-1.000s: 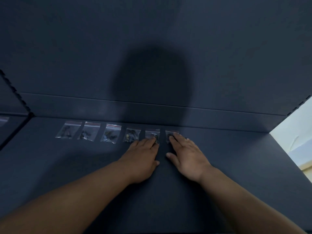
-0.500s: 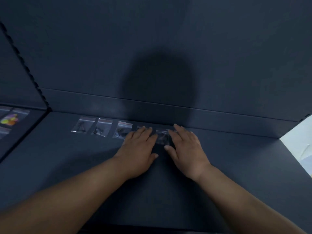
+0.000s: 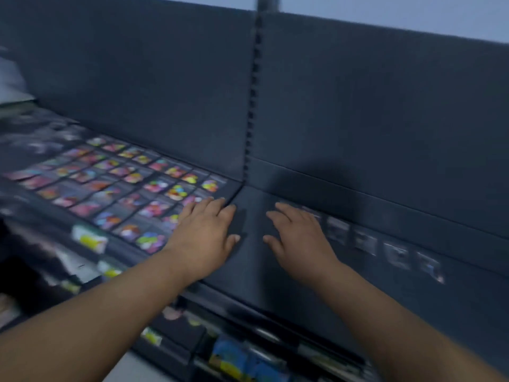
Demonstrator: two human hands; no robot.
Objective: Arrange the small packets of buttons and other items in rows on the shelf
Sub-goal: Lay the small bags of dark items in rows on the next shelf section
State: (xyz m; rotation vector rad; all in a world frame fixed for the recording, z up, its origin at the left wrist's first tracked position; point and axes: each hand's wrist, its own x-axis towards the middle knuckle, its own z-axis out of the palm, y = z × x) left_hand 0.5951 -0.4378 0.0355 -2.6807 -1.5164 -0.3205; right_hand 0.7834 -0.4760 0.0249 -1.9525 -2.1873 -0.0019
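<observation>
A row of small clear packets [image 3: 365,241] with dark contents lies along the back of the dark shelf [image 3: 275,271], running right from my right hand [image 3: 298,238]. That hand is flat and empty, fingers spread, its fingertips near the row's left end. My left hand [image 3: 205,234] hovers flat and empty over the seam between this shelf and the left one. On the left shelf, many packets of coloured buttons [image 3: 154,186] sit in several rows. The picture is blurred.
A slotted upright post [image 3: 254,92] splits the dark back panel [image 3: 385,119] between the two shelves. Below the front edge, lower shelves hold blurred coloured goods [image 3: 228,357] and yellow price tags [image 3: 89,239]. A pale wall shows at the top right.
The view has swung left, bringing the left shelf of coloured packets into sight. Both hands have left the dark packets and moved left, spreading apart.
</observation>
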